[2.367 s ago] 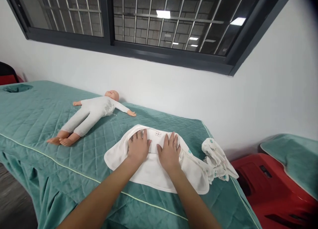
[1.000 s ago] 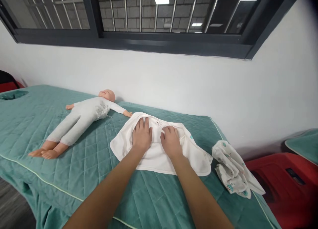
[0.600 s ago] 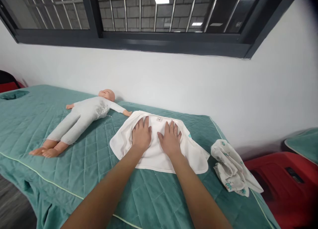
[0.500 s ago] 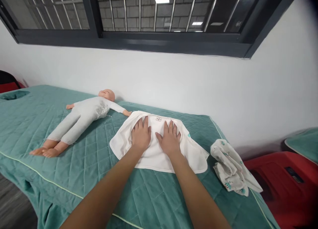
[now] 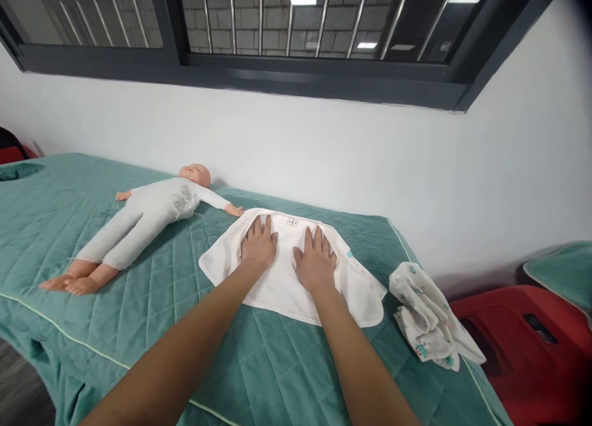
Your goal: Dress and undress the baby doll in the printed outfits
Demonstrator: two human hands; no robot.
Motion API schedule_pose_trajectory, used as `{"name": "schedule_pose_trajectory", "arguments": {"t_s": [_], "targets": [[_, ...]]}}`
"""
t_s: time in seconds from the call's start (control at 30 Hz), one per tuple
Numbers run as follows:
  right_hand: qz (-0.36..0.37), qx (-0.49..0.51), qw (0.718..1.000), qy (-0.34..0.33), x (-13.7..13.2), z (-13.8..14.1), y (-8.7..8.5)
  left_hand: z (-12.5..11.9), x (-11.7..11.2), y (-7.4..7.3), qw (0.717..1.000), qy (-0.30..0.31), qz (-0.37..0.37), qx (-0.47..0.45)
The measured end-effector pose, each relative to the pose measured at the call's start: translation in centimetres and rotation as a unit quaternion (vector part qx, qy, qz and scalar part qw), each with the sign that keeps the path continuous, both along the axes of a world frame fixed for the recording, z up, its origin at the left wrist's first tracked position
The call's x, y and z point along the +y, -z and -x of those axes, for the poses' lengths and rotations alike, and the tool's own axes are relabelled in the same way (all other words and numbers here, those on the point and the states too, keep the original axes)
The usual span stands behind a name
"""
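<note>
A white baby garment (image 5: pixel 282 278) with a small printed label near its top edge lies spread on the green quilted cover (image 5: pixel 268 364). My left hand (image 5: pixel 259 244) rests flat on its left part, fingers pointing away from me. On the right part, my right hand (image 5: pixel 316 262) presses down with the fingers spread. To the left lies a baby doll (image 5: pixel 150 207) on its back in a pale suit, one of its hands close to the garment's upper left corner. A crumpled white cloth with a green print (image 5: pixel 428 315) sits to the right.
Behind the bed runs a white wall (image 5: pixel 296 148) below a dark-framed barred window (image 5: pixel 296 74). A red plastic stool or chair (image 5: pixel 522 352) stands past the bed's right edge, with another green cover (image 5: pixel 564 275) beside it.
The garment lies smoother under my hands, with fewer wrinkles between and around them. Both hands stay flat on it, slightly farther apart. The view has shifted slightly.
</note>
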State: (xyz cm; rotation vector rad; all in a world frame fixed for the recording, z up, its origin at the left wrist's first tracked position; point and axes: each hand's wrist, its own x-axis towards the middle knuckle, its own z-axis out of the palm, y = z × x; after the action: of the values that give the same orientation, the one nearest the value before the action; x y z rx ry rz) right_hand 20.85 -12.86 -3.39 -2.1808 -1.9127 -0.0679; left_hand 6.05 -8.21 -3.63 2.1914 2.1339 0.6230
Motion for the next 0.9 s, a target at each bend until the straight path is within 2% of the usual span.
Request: {"name": "schedule_pose_trajectory", "arguments": {"t_s": [0.13,0.3,0.53,0.77,0.9], "targets": [[0.007,-0.003,1.0,0.014,0.36,-0.53,-0.05,-0.06,0.12,0.52,1.0,0.004,0.015,-0.007],[0.016,-0.01,1.0,0.017,0.52,-0.94,-0.21,0.0,0.0,0.27,1.0,0.006,0.02,-0.019],[0.034,-0.006,0.999,0.015,0.78,-0.89,-0.01,-0.05,0.29,0.22,0.997,0.012,0.066,-0.028],[0.019,-0.012,1.0,0.018,0.75,-0.94,0.16,0.02,0.67,0.32,0.997,-0.008,0.061,-0.038],[0.037,-0.017,0.999,0.011,0.71,-1.03,0.16,0.25,0.89,0.4,0.997,-0.014,0.063,-0.044]]}}
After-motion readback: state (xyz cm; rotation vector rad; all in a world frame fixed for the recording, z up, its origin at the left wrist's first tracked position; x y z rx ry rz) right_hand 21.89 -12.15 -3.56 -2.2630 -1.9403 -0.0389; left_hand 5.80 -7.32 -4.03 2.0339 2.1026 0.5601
